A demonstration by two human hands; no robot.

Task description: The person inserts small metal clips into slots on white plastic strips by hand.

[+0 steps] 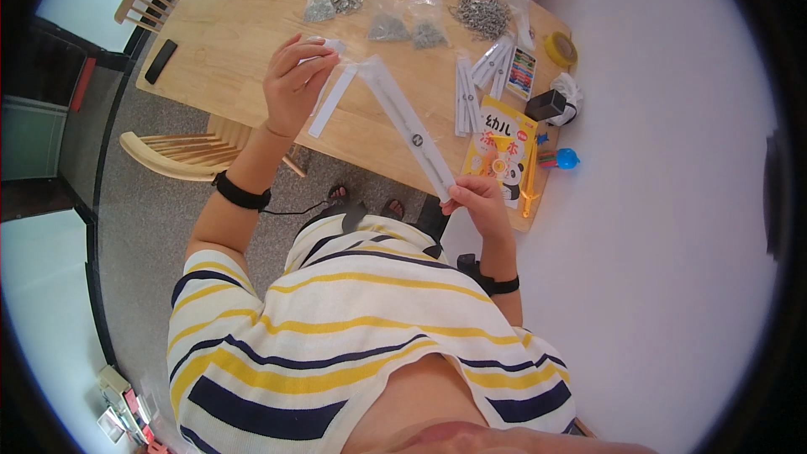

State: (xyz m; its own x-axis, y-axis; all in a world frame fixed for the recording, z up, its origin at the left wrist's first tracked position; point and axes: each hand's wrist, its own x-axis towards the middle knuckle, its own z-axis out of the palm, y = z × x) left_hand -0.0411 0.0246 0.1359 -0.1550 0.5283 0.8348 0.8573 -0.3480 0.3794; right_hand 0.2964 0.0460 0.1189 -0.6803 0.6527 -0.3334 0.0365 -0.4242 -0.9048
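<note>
Pale wooden table (235, 34) spreads toward twelve o'clock, with silvery metal hardware (481, 17) heaped at one. Before it, slanting down from twelve, is a long, narrow packet (408, 126) — the right hand (479, 202), at three, has its grip pinched on the lower end. At half past ten, the left hand's (292, 80) grip pinches whitish film (332, 45). Light, even tension should prevent creasing.

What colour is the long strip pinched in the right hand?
White, with a dark round mark partway along; the long strip shows best in the head view.
</note>
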